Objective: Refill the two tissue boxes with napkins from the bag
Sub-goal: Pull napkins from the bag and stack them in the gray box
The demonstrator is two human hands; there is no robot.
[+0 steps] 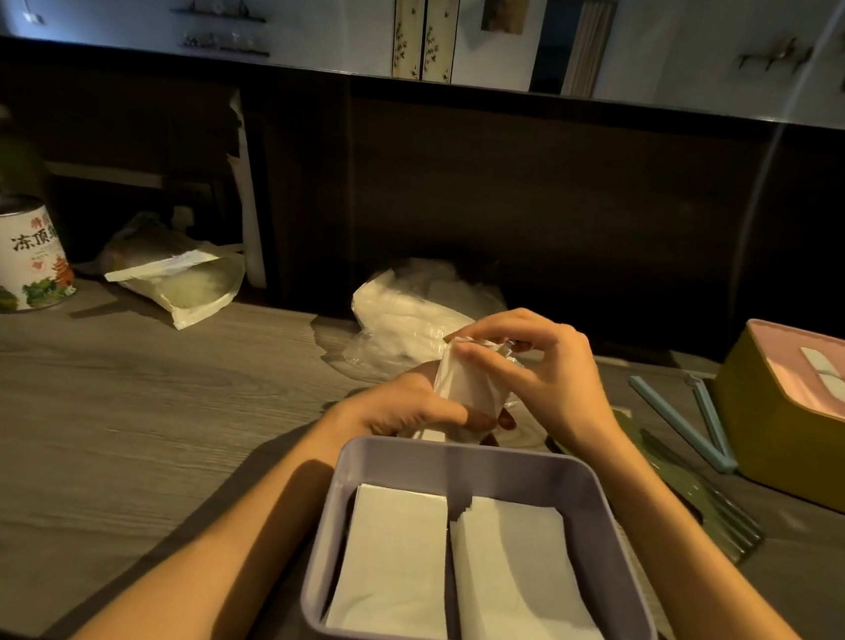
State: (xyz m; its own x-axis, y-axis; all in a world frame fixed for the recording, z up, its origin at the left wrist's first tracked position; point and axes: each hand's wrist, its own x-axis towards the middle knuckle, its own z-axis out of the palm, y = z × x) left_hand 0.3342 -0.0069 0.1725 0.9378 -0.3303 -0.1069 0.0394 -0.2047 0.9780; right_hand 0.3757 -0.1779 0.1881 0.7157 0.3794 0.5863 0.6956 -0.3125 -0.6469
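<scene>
Two hands meet above the far rim of an open box. The left hand [401,410] grips a folded wad of white napkins [460,385] from below, fingers curled round it; the right hand [534,366] pinches the wad's upper edge, where crinkled clear film clings. Just behind the hands lies the clear plastic bag [411,308], slumped and wrinkled, with pale napkins inside. Nearest the viewer stands the lavender tissue box [448,464], square with rounded corners, lid off; in it two flat white napkin stacks [397,560] lie side by side, touching the near wall. At the right edge sits the yellow tissue box [790,448], closed by a pink lid with a slot. Between the boxes lie a blue clip [684,422] and a dark green lid [692,495]. At far left stand a printed tin [8,254] and a flat pouch [181,281]. Bare wood-grain tabletop [116,419] spreads to the left.
</scene>
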